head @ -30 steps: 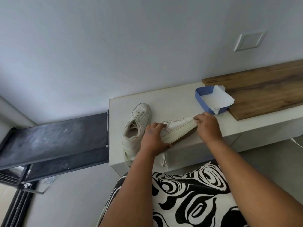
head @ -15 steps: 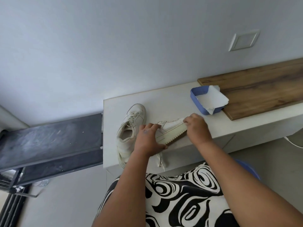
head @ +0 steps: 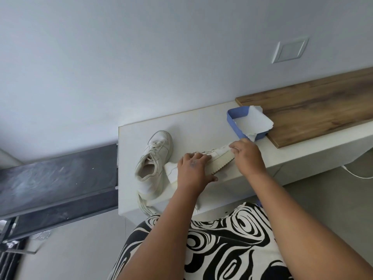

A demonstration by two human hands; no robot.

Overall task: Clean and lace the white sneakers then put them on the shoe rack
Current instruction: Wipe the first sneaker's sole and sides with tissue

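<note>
While our right hand pinches a small wipe at the toe, our left hand curls over the tipped sneaker to steady it on the white counter; its mate stands just beside.

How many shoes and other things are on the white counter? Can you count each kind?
White sneakers: 2, one upright and one on its side
Blue tray: 1
White paper sheet: 1
Wooden board: 1
Total: 5
</note>
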